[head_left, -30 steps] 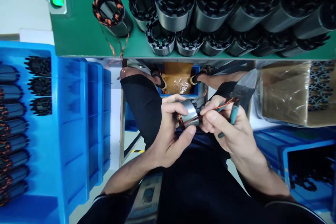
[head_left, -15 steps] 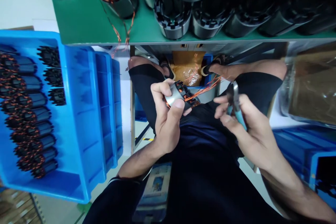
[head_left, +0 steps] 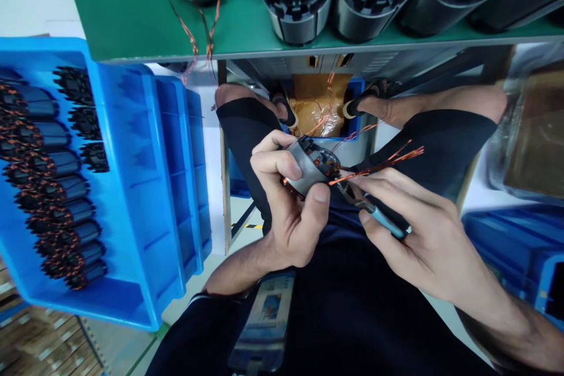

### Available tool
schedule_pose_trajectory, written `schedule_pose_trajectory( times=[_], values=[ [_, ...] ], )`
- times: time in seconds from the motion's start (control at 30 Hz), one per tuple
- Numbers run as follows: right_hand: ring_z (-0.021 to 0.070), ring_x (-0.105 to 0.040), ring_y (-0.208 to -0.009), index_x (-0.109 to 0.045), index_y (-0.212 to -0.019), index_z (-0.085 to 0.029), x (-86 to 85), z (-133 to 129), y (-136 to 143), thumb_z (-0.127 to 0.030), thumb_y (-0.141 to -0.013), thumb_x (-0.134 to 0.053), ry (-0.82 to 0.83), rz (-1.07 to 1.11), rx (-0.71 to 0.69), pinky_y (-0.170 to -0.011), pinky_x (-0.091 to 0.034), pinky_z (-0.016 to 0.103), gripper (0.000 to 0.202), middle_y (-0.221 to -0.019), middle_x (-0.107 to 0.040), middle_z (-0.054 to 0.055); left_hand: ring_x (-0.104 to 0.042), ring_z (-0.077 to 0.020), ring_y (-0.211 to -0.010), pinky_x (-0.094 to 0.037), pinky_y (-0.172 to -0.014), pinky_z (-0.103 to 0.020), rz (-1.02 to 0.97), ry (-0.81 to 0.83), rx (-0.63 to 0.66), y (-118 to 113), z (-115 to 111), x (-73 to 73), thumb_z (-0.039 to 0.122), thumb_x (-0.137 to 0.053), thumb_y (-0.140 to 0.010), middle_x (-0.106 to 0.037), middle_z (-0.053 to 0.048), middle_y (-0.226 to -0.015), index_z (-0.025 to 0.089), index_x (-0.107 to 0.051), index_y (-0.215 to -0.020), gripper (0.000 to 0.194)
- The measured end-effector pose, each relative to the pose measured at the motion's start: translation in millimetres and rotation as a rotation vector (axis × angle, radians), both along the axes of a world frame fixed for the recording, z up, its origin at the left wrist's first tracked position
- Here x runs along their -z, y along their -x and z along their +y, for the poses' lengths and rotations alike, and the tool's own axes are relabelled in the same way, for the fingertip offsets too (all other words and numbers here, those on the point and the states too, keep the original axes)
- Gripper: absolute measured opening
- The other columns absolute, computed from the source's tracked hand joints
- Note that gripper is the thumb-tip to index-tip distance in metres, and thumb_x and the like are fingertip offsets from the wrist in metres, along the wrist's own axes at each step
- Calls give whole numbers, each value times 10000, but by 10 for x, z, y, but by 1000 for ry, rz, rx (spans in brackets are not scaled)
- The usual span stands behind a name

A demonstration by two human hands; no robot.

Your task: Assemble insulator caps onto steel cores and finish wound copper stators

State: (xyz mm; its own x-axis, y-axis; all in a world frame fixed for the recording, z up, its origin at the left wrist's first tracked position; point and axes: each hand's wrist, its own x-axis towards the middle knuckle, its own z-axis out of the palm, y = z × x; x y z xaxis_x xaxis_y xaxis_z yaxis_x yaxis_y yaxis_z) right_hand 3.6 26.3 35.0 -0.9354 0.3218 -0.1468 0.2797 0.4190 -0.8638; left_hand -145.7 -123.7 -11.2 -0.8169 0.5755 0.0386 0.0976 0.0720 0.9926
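My left hand (head_left: pixel 288 205) is closed around a motor stator (head_left: pixel 307 165), a silver metal ring with black slots and copper windings inside. Orange copper wires (head_left: pixel 381 167) stick out of the stator to the right, across the fingers of my right hand (head_left: pixel 423 235). That hand is shut on a pair of cutting pliers (head_left: pixel 383 220) with light blue handles. The plier jaws lie at the stator's right edge by the base of the wires; whether they touch a wire I cannot tell.
Along the green table (head_left: pixel 127 23) stand several larger stators (head_left: pixel 299 6). At the left, a blue bin (head_left: pixel 145 247) holds rows of wound stators (head_left: pixel 66 188). Between the feet sits a box lined with brown paper and plastic (head_left: pixel 324 108). More blue bins (head_left: pixel 497 241) are at the right.
My right hand has moved left with the pliers, bringing their jaws to the stator. The wires now point right over its fingers. The stator has turned slightly in my left hand.
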Motion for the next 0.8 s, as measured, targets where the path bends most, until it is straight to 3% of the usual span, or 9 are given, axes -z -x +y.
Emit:
schedule_pose_trajectory(
  times=[0.07, 0.3, 0.6, 0.8],
  values=[
    [284, -838, -1259, -675, -1680, -373, -4, 9, -3, -88, -1062, -714, 13, 4, -4, -1116, -721, 411, 682, -1426, -806, 69, -496, -348, -1346, -464, -1213, -643, 94, -25, -31, 2, 11, -5, 537, -666, -1120, -442, -79, -1262, 338, -472, -1192, 287],
    [280, -874, -1150, -692, -1657, -435, -43, 33, 44, -119, -1090, -707, 37, 0, -7, -900, -749, 377, 649, -1307, -841, 46, -525, -345, -1326, -510, -1155, -624, 137, 43, -12, 0, -2, -10, 564, -640, -1116, -469, -83, -1242, 336, -452, -1169, 301],
    [311, -885, -1184, -717, -1627, -388, -42, 97, 15, -141, -1113, -683, -32, 1, -42, -842, -746, 403, 572, -1331, -876, 64, -526, -330, -1343, -509, -1171, -641, 159, 13, 20, 2, -3, 3, 493, -660, -1129, -499, -82, -1288, 319, -505, -1181, 239],
    [270, -900, -1012, -845, -1343, -316, 124, 128, 130, -331, -1131, -816, -26, 60, -12, -922, -717, 377, 214, -1238, -917, 38, -520, -326, -1357, -493, -1171, -608, 185, 55, -3, -16, -10, 115, 519, -643, -1149, -481, -81, -1290, 336, -490, -1211, 247]
  ],
)
